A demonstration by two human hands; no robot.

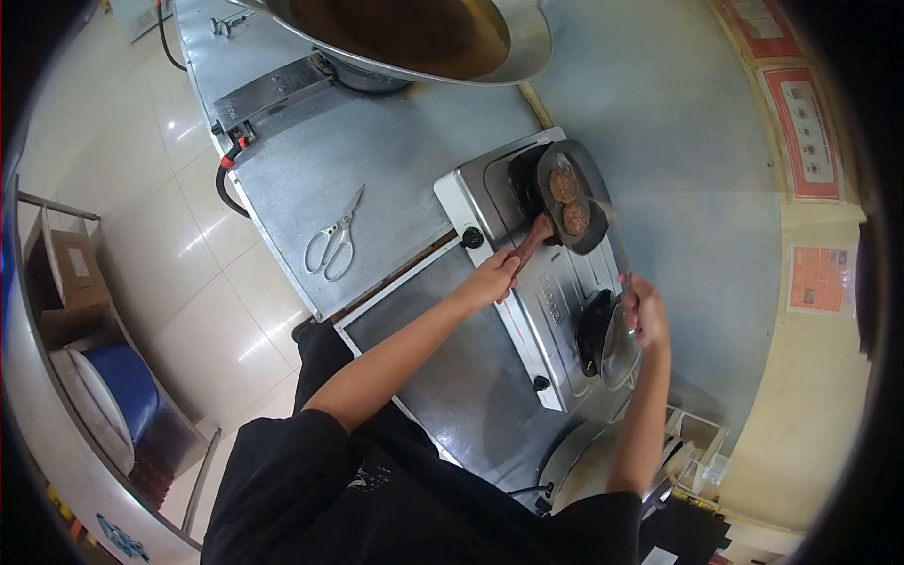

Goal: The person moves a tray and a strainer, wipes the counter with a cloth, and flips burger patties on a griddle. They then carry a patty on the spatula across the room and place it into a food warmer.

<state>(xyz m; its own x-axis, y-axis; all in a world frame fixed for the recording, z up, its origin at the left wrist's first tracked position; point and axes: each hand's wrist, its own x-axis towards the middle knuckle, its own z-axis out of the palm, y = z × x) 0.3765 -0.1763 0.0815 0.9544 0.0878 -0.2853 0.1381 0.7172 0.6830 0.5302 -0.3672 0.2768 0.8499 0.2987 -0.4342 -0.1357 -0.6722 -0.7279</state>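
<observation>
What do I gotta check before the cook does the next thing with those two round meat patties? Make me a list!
1. Left hand gripping the handle: ok.
2. Right hand holding the tool: ok.
3. Both patties inside the pan: ok.
4. Scissors away from the pan: ok, they lie on the counter.
5. Flame under the pan: cannot tell, it's hidden.
6. Patties browned underneath: cannot tell, only their tops show.
</observation>
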